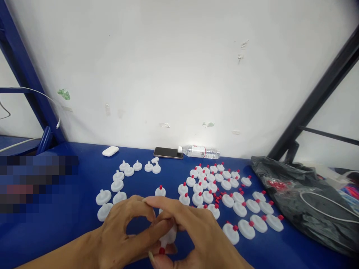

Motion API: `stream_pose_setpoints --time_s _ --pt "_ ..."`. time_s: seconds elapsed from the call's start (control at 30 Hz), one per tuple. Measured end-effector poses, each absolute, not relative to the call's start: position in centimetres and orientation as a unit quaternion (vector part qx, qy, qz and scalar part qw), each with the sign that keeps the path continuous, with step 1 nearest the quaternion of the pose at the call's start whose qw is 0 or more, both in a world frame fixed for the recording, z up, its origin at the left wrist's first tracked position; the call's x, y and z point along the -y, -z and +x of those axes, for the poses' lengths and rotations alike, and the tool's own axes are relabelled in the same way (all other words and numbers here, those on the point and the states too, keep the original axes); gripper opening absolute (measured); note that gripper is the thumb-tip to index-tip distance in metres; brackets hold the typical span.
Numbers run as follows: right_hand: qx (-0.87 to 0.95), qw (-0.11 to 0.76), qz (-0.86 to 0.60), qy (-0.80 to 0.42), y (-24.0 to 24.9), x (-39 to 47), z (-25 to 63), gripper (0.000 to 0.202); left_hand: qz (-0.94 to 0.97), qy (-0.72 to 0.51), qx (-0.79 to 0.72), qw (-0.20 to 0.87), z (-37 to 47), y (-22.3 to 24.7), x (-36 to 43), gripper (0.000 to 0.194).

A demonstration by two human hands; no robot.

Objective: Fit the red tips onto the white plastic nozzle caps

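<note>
Both hands meet low in the middle of the head view around a white round plastic piece [169, 236] with a nozzle and a red cap [162, 250] on it, the nozzle pointing down toward me. My left hand [123, 228] has its fingers closed on the piece from the left. From the right, the fingers of my right hand [196, 228] curl over it, with the thumb near the red cap. The fingers partly cover the piece. Just beyond them stands a like white piece with a red cap [160, 191].
Uncapped white pieces [117, 185] stand at left on the blue table [81, 186]; many red-capped ones [239, 209] spread at right around loose red caps [218, 197]. Along the wall lie a white case [110, 151], a phone [168, 152] and a bottle [199, 151]. A dark plastic bag [297, 209] lies far right.
</note>
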State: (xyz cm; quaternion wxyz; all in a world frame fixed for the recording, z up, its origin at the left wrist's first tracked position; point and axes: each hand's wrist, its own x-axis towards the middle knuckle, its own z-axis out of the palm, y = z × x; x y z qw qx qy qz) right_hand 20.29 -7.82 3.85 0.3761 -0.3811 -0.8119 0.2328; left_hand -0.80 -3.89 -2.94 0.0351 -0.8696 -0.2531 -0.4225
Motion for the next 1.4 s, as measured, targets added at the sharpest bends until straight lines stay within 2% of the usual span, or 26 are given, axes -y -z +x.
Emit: stream_pose_setpoints --time_s 0.13,0.27,0.47,0.6,0.7,0.87,0.97,1.13,1.3,1.4 --pt "0.810 0.389 -0.368 -0.238 -3.9 7.8 19.8 0.074 -0.868 0.446 0.215 0.045 -1.3 2.7 4.0 0.036" --pt "0.791 0.462 -0.346 -0.202 -2.9 7.3 19.1 0.077 -0.873 0.444 0.198 0.036 -0.9 1.9 3.9 0.037" --pt "0.771 0.511 -0.331 -0.185 -1.9 6.8 18.8 0.076 -0.852 0.461 0.241 -0.064 -0.4 1.1 3.2 0.025" --pt "0.782 0.482 -0.333 -0.212 -2.0 6.2 19.4 0.077 -0.853 0.470 0.219 -0.060 0.0 0.3 3.1 0.046" --pt "0.772 0.492 -0.333 -0.224 -2.0 5.8 19.8 0.079 -0.834 0.457 0.236 -0.200 0.3 -0.4 4.1 0.058" --pt "0.764 0.507 -0.339 -0.211 -1.9 5.8 19.9 0.075 -0.695 0.404 0.314 -0.505 -0.1 -1.3 5.5 0.056" --pt "0.765 0.513 -0.334 -0.203 -1.9 5.8 20.0 0.067 -0.640 0.348 0.266 -0.632 -0.3 -1.8 5.0 0.064" --pt "0.778 0.501 -0.289 -0.246 -2.8 6.0 20.4 0.058 -0.585 0.334 0.173 -0.718 0.1 -2.2 3.5 0.051" --pt "0.807 0.478 -0.287 -0.196 -3.0 5.8 20.2 0.040 -0.559 0.313 0.214 -0.738 0.8 -2.9 3.1 0.039" --pt "0.827 0.444 -0.293 -0.185 -2.8 5.7 20.1 0.039 -0.539 0.324 0.259 -0.733 1.0 -3.3 3.2 0.038"
